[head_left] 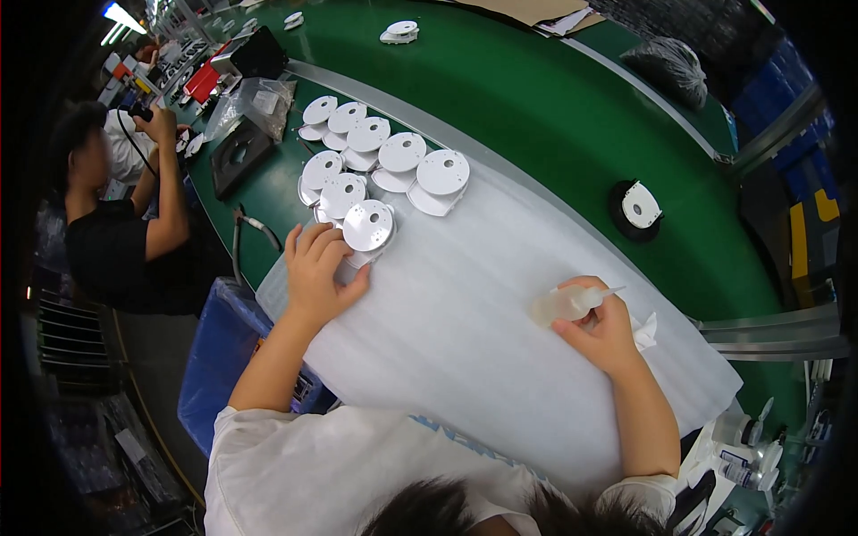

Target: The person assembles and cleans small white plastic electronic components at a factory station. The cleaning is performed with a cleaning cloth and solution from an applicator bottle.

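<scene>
Several white disc-shaped parts [402, 153], each with a centre hole and a lower plate, stand in two slanting rows at the left of the white-covered bench. My left hand [317, 271] is at the nearest white disc-shaped part [367, 225], its fingers at the left edge and its thumb at the lower plate. Some of those fingertips are hidden behind the part. On the right, above the white sheet [465, 330], my right hand [608, 332] grips a small translucent squeeze bottle [556, 306]. The bottle lies tilted, its thin nozzle pointing right.
A crumpled white tissue [645, 332] lies beside my right hand. Beyond a metal rail, a black ring with a white part [637, 207] rests on the green surface. Pliers [255, 228] and a black holder [239, 156] are at the left, above a blue-lined bin [219, 348]. A co-worker [121, 214] sits further left.
</scene>
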The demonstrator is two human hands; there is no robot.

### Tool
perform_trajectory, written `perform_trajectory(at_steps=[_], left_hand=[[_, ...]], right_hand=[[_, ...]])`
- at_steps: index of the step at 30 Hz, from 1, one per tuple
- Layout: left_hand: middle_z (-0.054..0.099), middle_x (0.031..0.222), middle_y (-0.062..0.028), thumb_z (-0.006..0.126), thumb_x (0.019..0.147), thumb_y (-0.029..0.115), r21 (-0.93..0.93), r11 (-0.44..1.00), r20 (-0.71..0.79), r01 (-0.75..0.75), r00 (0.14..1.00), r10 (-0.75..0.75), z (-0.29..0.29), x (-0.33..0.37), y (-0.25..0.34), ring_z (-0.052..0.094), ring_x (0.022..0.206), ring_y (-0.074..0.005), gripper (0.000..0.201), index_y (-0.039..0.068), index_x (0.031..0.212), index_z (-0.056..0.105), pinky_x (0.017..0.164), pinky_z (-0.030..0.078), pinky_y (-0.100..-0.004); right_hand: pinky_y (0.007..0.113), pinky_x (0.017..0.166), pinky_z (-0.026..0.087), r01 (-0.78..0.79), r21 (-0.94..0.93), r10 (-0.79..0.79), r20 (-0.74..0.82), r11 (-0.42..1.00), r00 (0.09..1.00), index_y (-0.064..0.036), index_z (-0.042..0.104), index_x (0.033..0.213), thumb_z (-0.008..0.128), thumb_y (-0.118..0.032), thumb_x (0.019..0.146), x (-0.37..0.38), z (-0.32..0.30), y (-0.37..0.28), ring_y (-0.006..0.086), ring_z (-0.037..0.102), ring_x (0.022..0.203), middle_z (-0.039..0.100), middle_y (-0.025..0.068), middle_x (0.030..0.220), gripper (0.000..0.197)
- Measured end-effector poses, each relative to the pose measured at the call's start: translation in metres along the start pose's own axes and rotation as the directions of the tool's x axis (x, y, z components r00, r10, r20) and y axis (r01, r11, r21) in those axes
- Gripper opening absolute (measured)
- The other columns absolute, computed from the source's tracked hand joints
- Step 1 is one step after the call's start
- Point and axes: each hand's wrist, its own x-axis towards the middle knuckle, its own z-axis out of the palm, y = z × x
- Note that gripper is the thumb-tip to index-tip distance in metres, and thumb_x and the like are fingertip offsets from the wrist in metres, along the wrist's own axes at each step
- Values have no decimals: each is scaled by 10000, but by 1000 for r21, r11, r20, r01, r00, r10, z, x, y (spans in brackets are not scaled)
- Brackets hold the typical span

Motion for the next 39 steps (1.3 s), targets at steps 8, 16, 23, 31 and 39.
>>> perform_trajectory(at_steps=[8,16,23,31,39], left_hand=[[567,885,-82,712,548,132,-244,970,-18,-13,1000,9,4,-2,-10,530,915,-271,277,78,715,497,883,353,-481],[572,867,-34,728,512,129,-208,977,50,48,998,-39,-1,1,-14,540,925,-229,278,113,651,487,965,242,-513],[586,889,-32,729,504,137,-262,964,52,54,998,-42,0,0,-20,551,985,-230,268,109,613,486,1008,149,-541],[579,874,-23,763,502,157,-293,955,81,47,996,-24,-2,0,-24,548,1011,-231,308,113,585,470,1015,111,-561],[581,882,-25,776,539,166,-264,961,86,82,994,-61,-1,1,-26,547,1005,-219,319,109,595,468,942,241,-504]], right_hand=[[213,595,413,-24,38,23,11,999,1000,-52,535,1012,714,-152,684,0,2,-3,61,489,672,572,-8,828,387],[213,585,402,-39,31,39,8,999,999,-49,535,1003,714,-139,680,2,4,-7,58,473,656,569,-13,818,380],[211,584,401,-21,19,21,4,1000,1000,-51,538,1005,718,-146,676,4,5,-6,58,474,654,571,-12,810,387],[207,590,409,-27,37,26,22,999,999,-50,538,1007,718,-139,679,6,7,-9,56,481,667,574,-10,818,384],[207,595,413,-34,19,34,9,999,999,-43,538,1008,715,-131,685,9,9,-14,54,488,672,576,-6,821,378]])
